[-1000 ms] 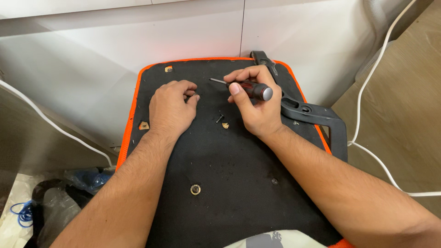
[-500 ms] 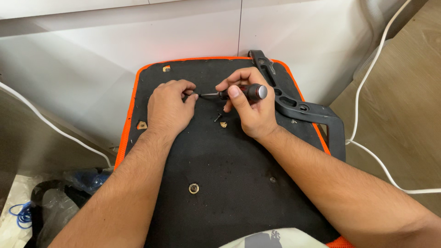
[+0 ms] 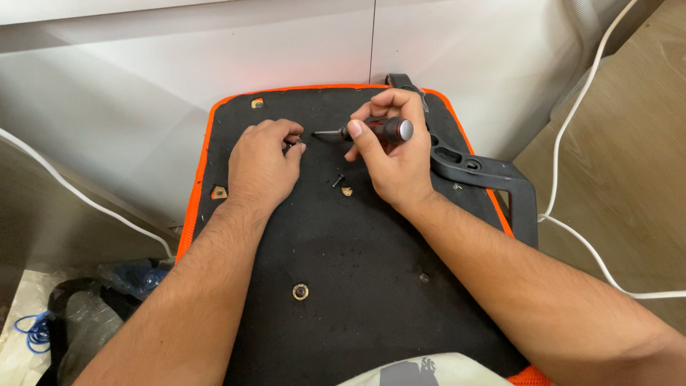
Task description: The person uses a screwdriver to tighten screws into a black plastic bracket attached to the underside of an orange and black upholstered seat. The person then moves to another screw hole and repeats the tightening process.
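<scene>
A: White wall (image 3: 143,93) behind, wood floor (image 3: 629,164) at right. What's biggest?

B: Black seat pad (image 3: 343,236) with an orange edge, lying flat, bottom up. Black plastic armrest (image 3: 493,175) sticks off its right side. White cable (image 3: 572,143) runs down the floor beside it, another white cable (image 3: 78,193) at left.

A: Hands?

B: Both on the far part of the pad. Right hand (image 3: 396,157) has its fingers wrapped tight on a screwdriver (image 3: 371,130), black and red handle, shaft pointing left. Left hand (image 3: 261,161) lies knuckles up, fingers pinched together at the screwdriver tip; something small and dark there, can't tell what.

A: Gap between tip and left fingers?

B: Nearly touching.

A: Small stuff?

B: Loose black screw (image 3: 337,180) on the pad between the hands, just beside a brass-coloured hole (image 3: 347,191). Round metal insert (image 3: 300,292) nearer the person, mid pad. Blue loop (image 3: 32,332) and dark plastic bag (image 3: 78,322) on the floor, bottom left.
</scene>
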